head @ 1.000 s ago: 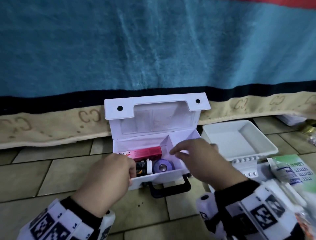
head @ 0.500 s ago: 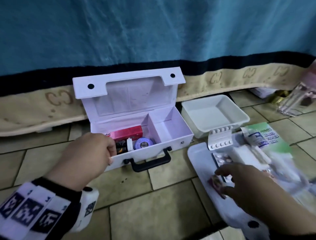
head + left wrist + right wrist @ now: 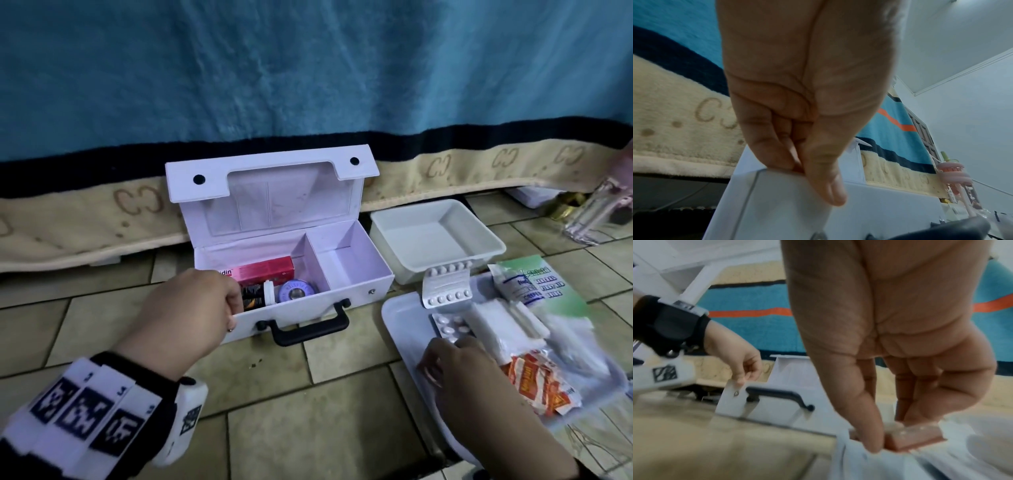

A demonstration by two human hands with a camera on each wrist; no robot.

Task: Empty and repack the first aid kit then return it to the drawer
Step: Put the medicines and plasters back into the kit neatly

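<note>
From your head camera, you are over a tiled floor (image 3: 274, 421) beside a bed draped in a blue blanket (image 3: 308, 68). The first aid kit (image 3: 356, 274) stands open on the tiles, with a red box (image 3: 270, 269) in its left compartment. Your left hand (image 3: 191, 311) grips the kit's front left corner. Your right hand (image 3: 455, 373) rests on a white tray (image 3: 400, 315) of supplies, fingers curled at a blister pack (image 3: 448, 325).

From your left wrist, thumb and fingers pinch the kit's white wall (image 3: 777, 203).

From your right wrist, the blurred fingers (image 3: 867, 434) close round a small pinkish packet (image 3: 914, 438).
</note>
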